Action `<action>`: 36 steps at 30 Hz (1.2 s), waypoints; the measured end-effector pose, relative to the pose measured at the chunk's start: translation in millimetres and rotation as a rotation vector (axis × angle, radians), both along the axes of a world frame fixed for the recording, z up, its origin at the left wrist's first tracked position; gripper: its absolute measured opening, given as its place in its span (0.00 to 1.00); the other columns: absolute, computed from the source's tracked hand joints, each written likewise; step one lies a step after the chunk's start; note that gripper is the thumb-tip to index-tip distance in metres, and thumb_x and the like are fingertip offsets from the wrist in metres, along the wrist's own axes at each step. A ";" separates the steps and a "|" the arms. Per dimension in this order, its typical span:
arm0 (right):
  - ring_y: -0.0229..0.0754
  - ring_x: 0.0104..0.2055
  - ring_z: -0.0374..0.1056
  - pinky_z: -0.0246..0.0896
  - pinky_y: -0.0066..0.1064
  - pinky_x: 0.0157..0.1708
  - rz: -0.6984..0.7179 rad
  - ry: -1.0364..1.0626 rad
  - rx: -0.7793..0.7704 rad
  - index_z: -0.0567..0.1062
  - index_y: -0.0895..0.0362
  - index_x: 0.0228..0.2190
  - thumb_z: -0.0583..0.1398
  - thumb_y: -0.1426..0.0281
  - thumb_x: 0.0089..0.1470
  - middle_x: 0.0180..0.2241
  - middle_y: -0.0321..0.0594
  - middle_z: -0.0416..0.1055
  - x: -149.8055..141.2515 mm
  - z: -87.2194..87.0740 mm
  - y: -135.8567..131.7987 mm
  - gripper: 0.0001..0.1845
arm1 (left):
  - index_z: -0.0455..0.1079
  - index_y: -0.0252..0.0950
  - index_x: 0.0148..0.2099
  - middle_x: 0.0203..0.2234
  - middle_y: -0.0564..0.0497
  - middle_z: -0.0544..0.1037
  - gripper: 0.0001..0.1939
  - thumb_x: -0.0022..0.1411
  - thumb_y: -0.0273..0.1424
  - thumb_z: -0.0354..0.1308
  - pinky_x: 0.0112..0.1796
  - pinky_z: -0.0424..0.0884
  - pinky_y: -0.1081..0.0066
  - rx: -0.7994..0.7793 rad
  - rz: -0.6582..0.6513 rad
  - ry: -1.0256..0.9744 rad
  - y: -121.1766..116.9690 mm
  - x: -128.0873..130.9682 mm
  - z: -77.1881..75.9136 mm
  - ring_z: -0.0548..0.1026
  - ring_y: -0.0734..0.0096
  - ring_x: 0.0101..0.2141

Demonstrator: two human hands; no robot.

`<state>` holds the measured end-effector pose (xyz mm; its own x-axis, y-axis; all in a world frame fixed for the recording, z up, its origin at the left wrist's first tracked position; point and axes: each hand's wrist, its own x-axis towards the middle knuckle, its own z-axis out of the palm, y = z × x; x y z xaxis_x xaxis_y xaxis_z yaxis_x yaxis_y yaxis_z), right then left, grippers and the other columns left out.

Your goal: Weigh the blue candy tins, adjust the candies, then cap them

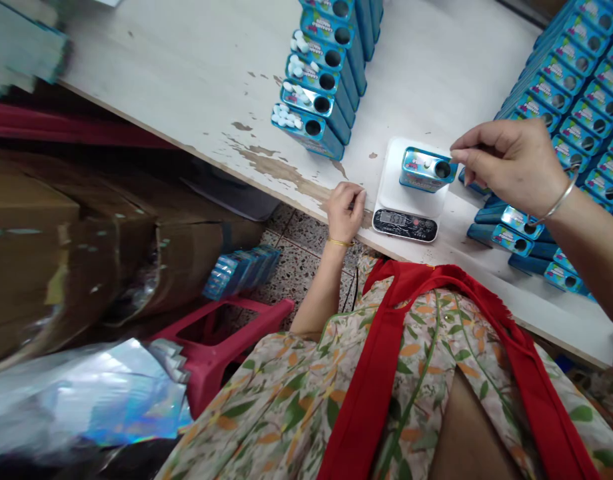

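A white digital scale (390, 189) stands near the table's front edge, its display lit. On it sits a small blue tin (420, 179), upright, with a round dark hole in its lid and a white tablet on top. My right hand (519, 160) is at the tin's right end, thumb and forefinger pinched together by the lid's rim; whether anything is between them is hidden. My left hand (345, 210) rests at the table edge left of the scale, fingers curled in, their inside hidden.
A row of blue tins (314, 127) stands left of the scale, several with white tablets on their lids. More tins (581, 100) are packed at the right. Below the table are cardboard boxes (31, 247), a pink stool (236, 343) and tins (241, 270) by the stool.
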<state>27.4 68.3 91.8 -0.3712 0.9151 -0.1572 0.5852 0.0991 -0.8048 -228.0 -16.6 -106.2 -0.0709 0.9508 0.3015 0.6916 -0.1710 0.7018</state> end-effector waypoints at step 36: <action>0.33 0.17 0.62 0.44 0.26 0.16 -0.925 0.640 0.034 0.84 0.55 0.31 0.73 0.66 0.43 0.26 0.40 0.75 137.9 -13.8 -128.7 0.10 | 0.64 0.41 0.59 0.49 0.47 0.73 0.18 0.68 0.34 0.55 0.52 0.62 0.53 0.132 -0.880 0.532 73.2 129.3 119.5 0.69 0.56 0.49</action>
<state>165.3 -60.4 78.0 0.4494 0.8804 -0.1513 -0.0746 -0.1318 -0.9885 -98.6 56.7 13.3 0.8056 0.5591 0.1960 0.4999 -0.8190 0.2815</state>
